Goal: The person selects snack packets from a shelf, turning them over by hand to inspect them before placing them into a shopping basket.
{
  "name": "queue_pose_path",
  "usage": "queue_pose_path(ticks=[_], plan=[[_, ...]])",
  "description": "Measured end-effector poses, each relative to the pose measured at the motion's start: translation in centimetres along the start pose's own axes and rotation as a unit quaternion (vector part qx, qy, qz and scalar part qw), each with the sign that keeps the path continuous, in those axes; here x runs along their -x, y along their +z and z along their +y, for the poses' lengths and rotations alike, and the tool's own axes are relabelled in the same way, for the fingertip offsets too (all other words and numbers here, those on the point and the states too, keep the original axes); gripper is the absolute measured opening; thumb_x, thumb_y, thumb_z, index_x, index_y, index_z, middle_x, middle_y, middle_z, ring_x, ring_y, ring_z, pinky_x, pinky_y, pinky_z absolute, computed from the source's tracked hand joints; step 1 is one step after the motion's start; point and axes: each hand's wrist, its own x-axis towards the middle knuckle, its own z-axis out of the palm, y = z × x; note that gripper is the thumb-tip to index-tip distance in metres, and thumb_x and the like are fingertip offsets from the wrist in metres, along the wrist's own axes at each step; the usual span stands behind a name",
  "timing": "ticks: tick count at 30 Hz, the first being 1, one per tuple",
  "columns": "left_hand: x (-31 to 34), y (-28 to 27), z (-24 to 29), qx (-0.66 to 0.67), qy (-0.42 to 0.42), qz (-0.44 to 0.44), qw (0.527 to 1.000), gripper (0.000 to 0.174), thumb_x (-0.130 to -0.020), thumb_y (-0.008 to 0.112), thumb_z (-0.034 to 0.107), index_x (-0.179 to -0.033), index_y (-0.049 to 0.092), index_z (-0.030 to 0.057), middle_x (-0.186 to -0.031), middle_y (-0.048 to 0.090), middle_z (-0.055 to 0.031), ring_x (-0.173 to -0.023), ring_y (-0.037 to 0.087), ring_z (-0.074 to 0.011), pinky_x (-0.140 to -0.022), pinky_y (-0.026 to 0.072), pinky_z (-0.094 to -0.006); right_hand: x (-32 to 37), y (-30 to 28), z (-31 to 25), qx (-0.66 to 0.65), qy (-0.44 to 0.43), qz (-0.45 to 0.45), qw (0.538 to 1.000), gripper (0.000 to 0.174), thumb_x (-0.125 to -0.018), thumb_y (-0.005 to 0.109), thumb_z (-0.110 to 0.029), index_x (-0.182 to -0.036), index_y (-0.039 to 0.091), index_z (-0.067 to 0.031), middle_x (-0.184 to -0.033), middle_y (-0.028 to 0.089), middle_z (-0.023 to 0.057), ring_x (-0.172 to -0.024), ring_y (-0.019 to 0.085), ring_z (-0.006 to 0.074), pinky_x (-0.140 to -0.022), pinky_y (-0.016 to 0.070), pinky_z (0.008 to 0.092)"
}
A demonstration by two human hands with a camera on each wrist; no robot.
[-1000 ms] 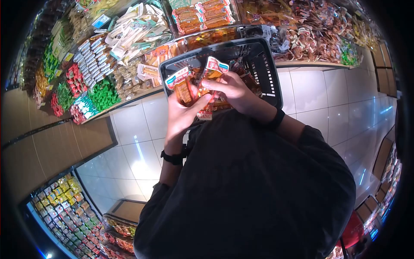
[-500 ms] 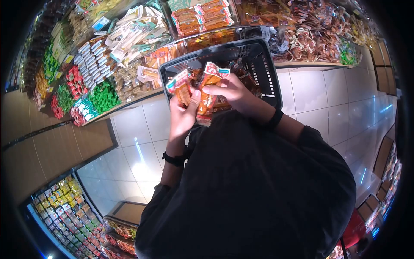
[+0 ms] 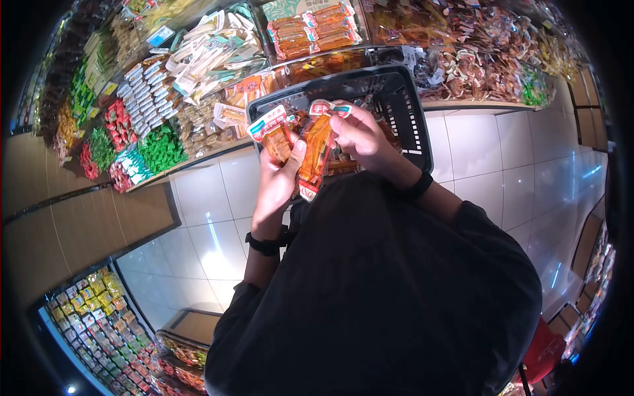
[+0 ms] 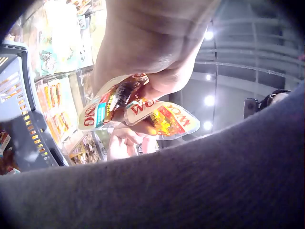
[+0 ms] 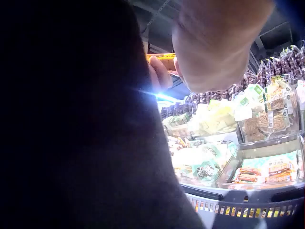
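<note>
Two clear packets with orange-brown food and red-and-white labels are held up over a black basket (image 3: pixel 413 125). My left hand (image 3: pixel 276 181) grips the left packet (image 3: pixel 277 142), with the thumb across its front. The right packet (image 3: pixel 313 157) stands nearly upright; its lower end lies by my left thumb. My right hand (image 3: pixel 362 137) pinches that packet near its top label. In the left wrist view both packets, one to the left (image 4: pixel 107 105) and one to the right (image 4: pixel 171 120), meet at my left hand (image 4: pixel 164 81).
Behind the basket runs a display shelf (image 3: pixel 462 104) with bins of wrapped snacks, among them similar orange packets (image 3: pixel 312 30) and green ones (image 3: pixel 162 146). Tiled floor (image 3: pixel 475 142) lies right of the basket. More shelving (image 3: pixel 99 323) stands at the lower left.
The right packet has been lowered slightly and shows more of its front. My right hand has shifted up to its top label. The left packet has turned a little.
</note>
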Motion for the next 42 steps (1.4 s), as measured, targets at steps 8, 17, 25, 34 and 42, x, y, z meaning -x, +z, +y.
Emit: queue_pose_path(ticks=[8, 17, 25, 34, 42], plan=[[-0.2, -0.3, -0.2, -0.004, -0.004, -0.01, 1.0, 0.01, -0.103, 0.056, 0.013, -0.097, 0.058, 0.0049, -0.086, 0.064, -0.0018, -0.076, 0.061, -0.008, -0.066, 0.0508, -0.0252, -0.2, 0.1, 0.3, -0.07, -0.021, 0.002, 0.997, 0.021, -0.1, 0.061, -0.018, -0.116, 0.06, -0.0049, -0.106, 0.067, 0.0049, -0.086, 0.058, 0.0112, -0.077, 0.0448, 0.027], [-1.7, -1.9, -1.6, 0.054, -0.134, -0.189, 0.971, 0.031, -0.107, 0.048, 0.03, -0.117, 0.058, 0.0031, -0.093, 0.069, -0.0086, -0.072, 0.065, -0.0129, -0.067, 0.0536, -0.0264, -1.7, -1.2, -1.9, 0.082, -0.044, -0.083, 0.992, 0.032, -0.085, 0.079, -0.01, -0.109, 0.06, -0.001, -0.097, 0.068, 0.0059, -0.091, 0.065, 0.0109, -0.08, 0.0517, 0.0277], [0.7, 2.1, 2.7, 0.071, -0.042, -0.132, 0.988, 0.048, -0.103, 0.052, 0.037, -0.126, 0.051, -0.0052, -0.094, 0.069, -0.0203, -0.081, 0.072, -0.0284, -0.064, 0.0605, -0.0369, -1.0, 1.9, -5.1, 0.213, -0.106, 0.043, 0.97, 0.025, -0.088, 0.078, -0.017, -0.099, 0.063, -0.0009, -0.087, 0.068, 0.0025, -0.078, 0.06, 0.0025, -0.062, 0.0475, 0.0221], [2.0, 2.6, 5.1, 0.064, -0.038, -0.132, 0.988, 0.034, -0.1, 0.052, 0.016, -0.123, 0.05, -0.009, -0.098, 0.068, -0.0247, -0.08, 0.073, -0.0334, -0.061, 0.0638, -0.0417, 0.8, 5.0, -7.5, 0.131, -0.023, 0.093, 0.987, 0.026, -0.099, 0.064, -0.027, -0.106, 0.068, -0.0027, -0.058, 0.054, -0.0047, -0.04, 0.04, 0.0005, -0.037, 0.0282, 0.0205], [2.6, 2.7, 5.7, 0.073, -0.026, -0.135, 0.988, 0.036, -0.098, 0.056, 0.015, -0.125, 0.05, -0.0094, -0.1, 0.068, -0.0248, -0.081, 0.073, -0.0344, -0.061, 0.0639, -0.0417, 0.5, 4.2, -5.9, 0.128, -0.094, 0.071, 0.985, 0.024, -0.1, 0.062, -0.025, -0.106, 0.068, -0.0029, -0.061, 0.054, -0.0053, -0.042, 0.041, -0.0003, -0.038, 0.0303, 0.0199]])
